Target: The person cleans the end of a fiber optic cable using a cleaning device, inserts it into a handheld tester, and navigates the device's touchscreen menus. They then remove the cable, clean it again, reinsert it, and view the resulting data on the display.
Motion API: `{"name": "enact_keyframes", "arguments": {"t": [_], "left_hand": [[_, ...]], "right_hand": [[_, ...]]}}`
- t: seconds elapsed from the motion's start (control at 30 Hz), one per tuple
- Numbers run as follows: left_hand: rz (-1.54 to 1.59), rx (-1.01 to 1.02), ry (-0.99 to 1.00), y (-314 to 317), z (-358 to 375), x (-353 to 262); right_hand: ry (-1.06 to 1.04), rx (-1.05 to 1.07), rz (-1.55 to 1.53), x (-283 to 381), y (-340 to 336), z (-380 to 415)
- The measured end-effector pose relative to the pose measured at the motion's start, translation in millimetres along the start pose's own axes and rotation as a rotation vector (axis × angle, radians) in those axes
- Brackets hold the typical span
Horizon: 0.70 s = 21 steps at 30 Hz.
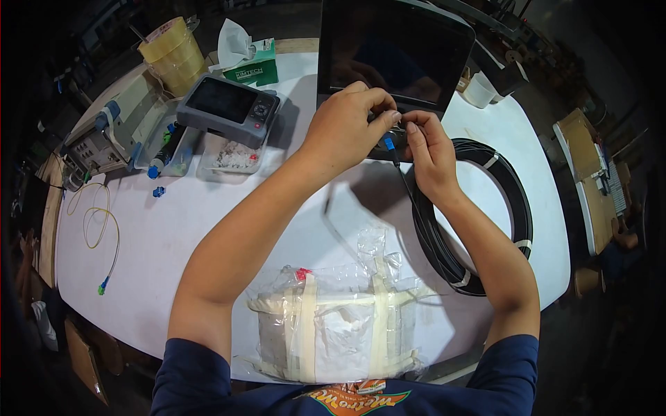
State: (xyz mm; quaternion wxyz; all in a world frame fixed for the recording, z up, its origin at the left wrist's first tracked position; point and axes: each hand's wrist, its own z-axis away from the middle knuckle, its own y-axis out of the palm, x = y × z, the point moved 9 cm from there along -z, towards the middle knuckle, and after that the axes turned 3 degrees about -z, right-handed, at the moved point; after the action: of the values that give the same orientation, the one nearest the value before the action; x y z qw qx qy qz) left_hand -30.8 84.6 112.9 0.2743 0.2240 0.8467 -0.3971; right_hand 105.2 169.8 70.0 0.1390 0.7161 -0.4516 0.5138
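Both hands are raised close together before the lower edge of a dark monitor. My left hand has its thumb and index finger pinched on something too small to make out. Beside it, my right hand is also closed at the fingertips, its held item hidden. Between the hands a blue connector hangs on a thin black cable. That cable runs down to a coil of black cable, bound with white ties, lying under and around my right forearm.
A handheld device rests above a tub of white scraps. Left are a grey instrument, a yellow fibre cord, tape rolls and a green tissue box. A taped plastic-wrapped bundle lies nearest my body.
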Motion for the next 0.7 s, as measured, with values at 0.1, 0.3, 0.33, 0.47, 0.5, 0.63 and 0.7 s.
{"name": "enact_keyframes", "arguments": {"t": [0.1,0.3,0.33,0.47,0.5,0.63,0.7], "left_hand": [[0.005,0.069,0.025,1.9,-1.1,0.2],[-0.004,0.076,0.010,2.1,-0.7,1.1],[-0.003,0.078,0.009,3.8,0.1,0.9],[0.016,-0.030,0.013,1.3,0.1,2.0],[0.020,-0.057,0.011,-0.8,0.1,1.8],[-0.004,-0.062,0.004,0.8,1.7,2.2],[0.012,-0.067,0.016,0.0,1.3,1.9]], "right_hand": [[-0.063,0.007,0.006,-0.1,0.0,0.2],[-0.109,-0.021,-0.020,-3.3,-2.6,1.1],[-0.131,-0.022,-0.017,-0.5,-2.9,1.6],[-0.192,-0.021,0.008,8.7,-3.2,2.2],[-0.192,-0.020,0.007,7.2,-3.5,0.7],[-0.084,-0.008,-0.039,1.6,-1.5,-1.2],[-0.027,-0.009,-0.001,0.2,-0.9,-0.7]]}}
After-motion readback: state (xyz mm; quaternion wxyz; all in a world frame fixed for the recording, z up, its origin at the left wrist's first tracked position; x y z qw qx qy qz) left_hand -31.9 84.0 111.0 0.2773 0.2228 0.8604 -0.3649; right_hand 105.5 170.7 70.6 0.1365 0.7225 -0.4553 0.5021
